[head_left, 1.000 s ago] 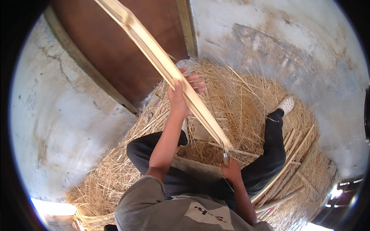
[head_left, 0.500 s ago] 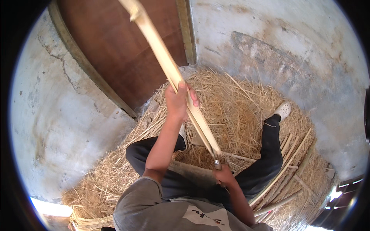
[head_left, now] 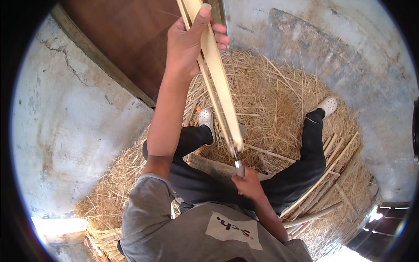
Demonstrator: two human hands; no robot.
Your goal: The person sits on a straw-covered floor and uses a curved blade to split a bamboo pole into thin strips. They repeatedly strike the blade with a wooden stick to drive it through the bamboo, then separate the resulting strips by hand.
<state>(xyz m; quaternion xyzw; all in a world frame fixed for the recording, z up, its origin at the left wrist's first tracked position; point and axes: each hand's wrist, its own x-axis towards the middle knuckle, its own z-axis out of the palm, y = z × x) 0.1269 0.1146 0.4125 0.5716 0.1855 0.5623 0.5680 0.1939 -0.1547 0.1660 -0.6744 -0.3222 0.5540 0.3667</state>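
My left hand (head_left: 187, 50) is wrapped round a long pale strip of split bamboo (head_left: 221, 83), thumb on top and fingertips showing at its right edge. The bamboo slants from the top of the view down toward my lap. Along its left side a thinner sliver (head_left: 211, 89) stands apart by a narrow gap. My right hand (head_left: 249, 183) grips the handle of a knife (head_left: 239, 169) with a metal collar. Its blade meets the bamboo's lower end, at the split; most of the blade is hidden or blurred.
Straw-like shavings (head_left: 270, 109) cover the floor round my feet. A wooden block (head_left: 209, 166) lies between my legs. Several bamboo lengths (head_left: 323, 192) lie beside my right leg. A brown door (head_left: 118, 43) and plastered walls (head_left: 78, 131) stand close by. An orange object (head_left: 198, 108) sits near my left shoe.
My left hand has moved up and away from my lap with the bamboo, which now stands steeper. The gap beside the sliver shows more clearly. My right hand has shifted slightly left and up.
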